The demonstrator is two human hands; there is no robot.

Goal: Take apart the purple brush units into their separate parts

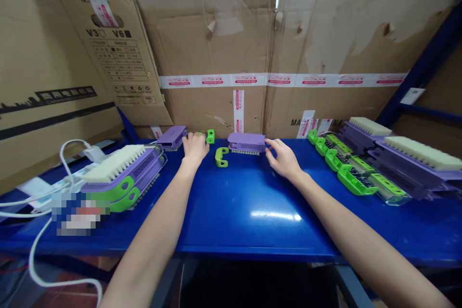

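My left hand (196, 146) reaches to the back of the blue table, fingers curled down between a purple brush housing (172, 136) and a green end piece (211, 136). Its fingertips are mostly hidden, so what they hold does not show clearly. My right hand (283, 158) has its thumb and fingers at the right end of another purple brush housing (247, 142), which lies with bristles along its lower edge. In front of that housing, between my hands, a loose green C-shaped bracket (222, 157) rests on the table.
On the left are stacked purple brushes with a cream bristle pad (115, 162), beside white cables (68, 159) and a power strip (54, 192). To the right stand a row of green brackets (352, 180), clear parts (391, 190) and purple brushes (415, 168). Cardboard (216, 48) walls the back.
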